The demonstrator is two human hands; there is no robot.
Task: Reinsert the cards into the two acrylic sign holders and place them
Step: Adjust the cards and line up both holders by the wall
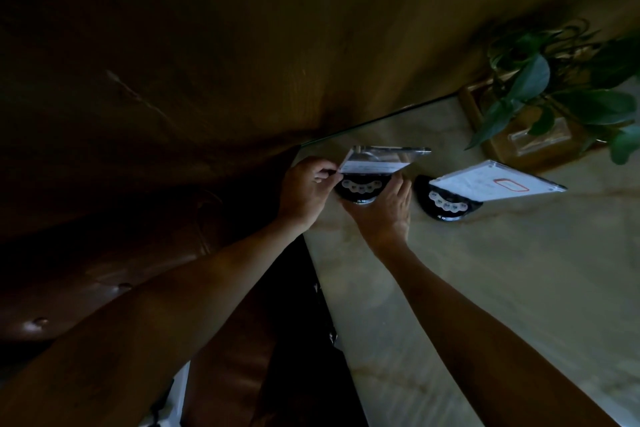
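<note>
- Two sign holders stand on the bench
- Left sign holder near the bench's left edge
- Right sign holder just beside it
- Plant behind the right sign holder

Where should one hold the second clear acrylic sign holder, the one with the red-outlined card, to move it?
Probably by the black half-round base, coming from the near side. The clear acrylic sign holder leans back, so its panel overhangs and its smooth edges give a poor grip; the base sits flat on the pale tabletop.
</note>
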